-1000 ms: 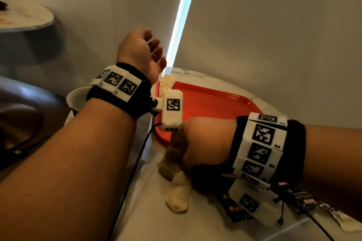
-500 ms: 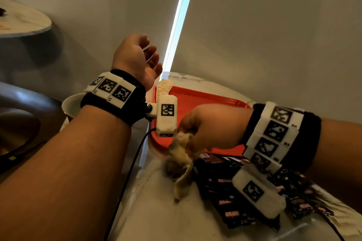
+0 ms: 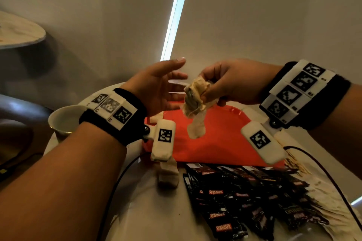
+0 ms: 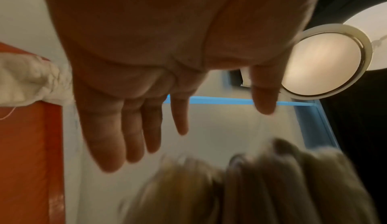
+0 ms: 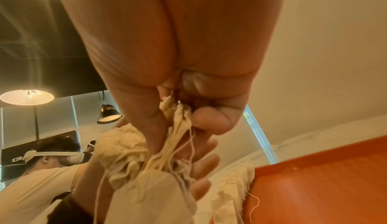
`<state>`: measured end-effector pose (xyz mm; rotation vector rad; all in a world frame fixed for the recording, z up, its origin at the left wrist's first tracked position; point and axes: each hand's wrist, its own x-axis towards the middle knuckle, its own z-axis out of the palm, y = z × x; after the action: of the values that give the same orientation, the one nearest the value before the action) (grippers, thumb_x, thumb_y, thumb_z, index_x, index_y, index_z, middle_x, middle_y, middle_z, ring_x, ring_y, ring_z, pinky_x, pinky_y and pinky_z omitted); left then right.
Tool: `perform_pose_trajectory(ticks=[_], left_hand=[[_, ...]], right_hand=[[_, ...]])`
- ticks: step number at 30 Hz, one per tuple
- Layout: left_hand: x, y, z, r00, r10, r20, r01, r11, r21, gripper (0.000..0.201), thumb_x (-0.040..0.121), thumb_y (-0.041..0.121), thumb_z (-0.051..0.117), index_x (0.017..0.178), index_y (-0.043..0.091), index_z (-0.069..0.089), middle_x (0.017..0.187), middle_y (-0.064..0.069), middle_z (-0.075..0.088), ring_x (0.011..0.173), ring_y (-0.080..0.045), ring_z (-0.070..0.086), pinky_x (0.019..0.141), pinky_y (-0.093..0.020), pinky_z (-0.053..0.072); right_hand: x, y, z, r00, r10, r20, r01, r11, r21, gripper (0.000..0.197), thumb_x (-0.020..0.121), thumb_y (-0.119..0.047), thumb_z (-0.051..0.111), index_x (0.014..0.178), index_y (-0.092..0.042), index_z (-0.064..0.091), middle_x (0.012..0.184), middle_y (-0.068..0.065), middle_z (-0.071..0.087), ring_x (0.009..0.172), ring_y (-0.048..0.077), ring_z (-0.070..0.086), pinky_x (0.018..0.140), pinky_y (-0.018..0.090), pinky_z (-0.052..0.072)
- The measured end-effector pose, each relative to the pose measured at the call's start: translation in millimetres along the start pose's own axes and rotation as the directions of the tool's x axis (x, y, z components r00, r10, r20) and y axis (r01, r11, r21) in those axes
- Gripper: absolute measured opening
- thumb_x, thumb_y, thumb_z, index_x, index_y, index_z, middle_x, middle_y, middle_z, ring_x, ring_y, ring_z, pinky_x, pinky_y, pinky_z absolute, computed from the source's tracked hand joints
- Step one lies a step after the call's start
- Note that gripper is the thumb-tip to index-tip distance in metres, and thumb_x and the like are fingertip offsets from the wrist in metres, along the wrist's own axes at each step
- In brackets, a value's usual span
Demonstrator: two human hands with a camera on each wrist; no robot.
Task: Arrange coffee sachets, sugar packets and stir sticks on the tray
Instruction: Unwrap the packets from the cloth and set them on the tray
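A round white marble-look table (image 3: 141, 211) stands against pale walls, with a thin strip of daylight running up between them. On it lies my red tray (image 3: 221, 143), and along the tray's near edge a spread of black Kopiko coffee sachets (image 3: 244, 197) on the tabletop. My right hand (image 3: 233, 82) is raised above the tray, fingers curled around a bunch of crumpled cream packets with loose threads (image 3: 195, 100); one hangs down from the bunch. My left hand (image 3: 156, 88) is beside it, palm turned toward the bunch, fingers straight and spread, holding nothing. More cream packets (image 3: 168, 174) lie on the table just off the tray's near left corner. A white cup (image 3: 62, 121) stands behind my left wrist.
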<state>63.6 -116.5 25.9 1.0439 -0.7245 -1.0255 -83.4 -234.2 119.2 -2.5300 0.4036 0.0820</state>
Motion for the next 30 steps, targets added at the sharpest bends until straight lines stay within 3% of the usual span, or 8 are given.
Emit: perform_pose_trajectory(ticks=[5, 11, 15, 18, 21, 23, 26, 30], left_hand=[[-2, -7, 8, 0.973, -0.029, 0.229, 0.022, 0.999, 0.033, 0.040, 0.085, 0.033, 0.060, 0.117, 0.009, 0.064, 0.097, -0.011, 0.070, 0.084, -0.022, 0.069, 0.073, -0.034, 0.059], [1, -12, 5, 0.972, -0.053, 0.230, 0.029, 0.994, 0.108, 0.054, 0.077, 0.019, 0.061, 0.130, 0.005, 0.058, 0.107, -0.014, 0.067, 0.096, -0.027, 0.067, 0.096, -0.046, 0.050], [3, -13, 3, 0.987, -0.002, 0.161, -0.007, 0.999, 0.054, 0.052, 0.074, 0.011, 0.063, 0.125, 0.007, 0.060, 0.104, -0.013, 0.069, 0.091, -0.025, 0.069, 0.074, -0.035, 0.060], [1, -13, 2, 0.994, 0.011, 0.111, -0.012, 1.000, 0.014, 0.056, 0.074, 0.005, 0.063, 0.130, 0.003, 0.056, 0.106, -0.017, 0.067, 0.090, -0.025, 0.069, 0.073, -0.033, 0.060], [3, -12, 1, 0.999, 0.023, 0.025, -0.023, 1.000, -0.016, 0.040, 0.083, -0.001, 0.052, 0.123, 0.002, 0.058, 0.100, -0.016, 0.064, 0.088, -0.025, 0.065, 0.071, -0.033, 0.060], [5, -8, -5, 0.998, 0.047, -0.046, -0.050, 0.997, -0.058, 0.028, 0.089, 0.002, 0.044, 0.110, 0.003, 0.062, 0.091, -0.011, 0.063, 0.083, -0.022, 0.065, 0.071, -0.035, 0.060], [4, 0, -14, 0.991, 0.089, -0.095, -0.102, 0.985, -0.137, 0.026, 0.094, 0.011, 0.039, 0.089, 0.007, 0.064, 0.078, -0.004, 0.064, 0.077, -0.016, 0.066, 0.073, -0.033, 0.057], [4, 5, -19, 0.975, 0.162, -0.155, -0.193, 0.958, -0.211, 0.022, 0.094, 0.015, 0.042, 0.092, 0.008, 0.063, 0.082, -0.003, 0.064, 0.080, -0.016, 0.064, 0.068, -0.032, 0.060]], right_hand=[[12, -2, -1, 1.000, -0.026, 0.005, 0.026, 0.996, -0.080, 0.016, 0.087, -0.003, 0.071, 0.098, -0.015, 0.072, 0.080, 0.002, 0.071, 0.065, 0.011, 0.062, 0.058, 0.023, 0.051], [21, -2, 7, 0.993, -0.079, -0.087, 0.063, 0.983, -0.175, 0.023, 0.086, -0.012, 0.076, 0.103, -0.027, 0.070, 0.080, -0.003, 0.074, 0.062, 0.005, 0.065, 0.060, 0.022, 0.055], [27, 6, 14, 0.974, -0.101, -0.205, 0.081, 0.991, -0.102, 0.030, 0.082, -0.011, 0.080, 0.104, -0.027, 0.067, 0.084, -0.004, 0.074, 0.067, 0.008, 0.066, 0.063, 0.027, 0.056], [29, 16, 21, 0.954, -0.079, -0.290, 0.092, 0.995, 0.032, 0.034, 0.083, -0.012, 0.079, 0.111, -0.024, 0.064, 0.090, -0.003, 0.073, 0.069, 0.009, 0.066, 0.064, 0.028, 0.056], [30, 28, 28, 0.935, 0.030, -0.353, 0.037, 0.983, 0.180, 0.027, 0.086, -0.021, 0.077, 0.108, -0.021, 0.062, 0.096, 0.003, 0.069, 0.075, 0.013, 0.064, 0.066, 0.033, 0.055], [29, 37, 35, 0.958, 0.134, -0.252, -0.072, 0.968, 0.241, 0.018, 0.090, -0.021, 0.073, 0.103, -0.016, 0.063, 0.094, 0.009, 0.068, 0.075, 0.018, 0.063, 0.065, 0.036, 0.052], [26, 45, 48, 0.985, 0.165, 0.041, -0.159, 0.981, -0.115, 0.020, 0.088, -0.031, 0.075, 0.103, -0.020, 0.068, 0.100, 0.007, 0.073, 0.084, 0.023, 0.069, 0.072, 0.037, 0.058], [28, 36, 67, 0.943, 0.232, 0.239, -0.133, 0.920, -0.369, 0.040, 0.082, -0.049, 0.076, 0.118, -0.034, 0.064, 0.107, -0.008, 0.068, 0.089, 0.015, 0.069, 0.077, 0.029, 0.059]])
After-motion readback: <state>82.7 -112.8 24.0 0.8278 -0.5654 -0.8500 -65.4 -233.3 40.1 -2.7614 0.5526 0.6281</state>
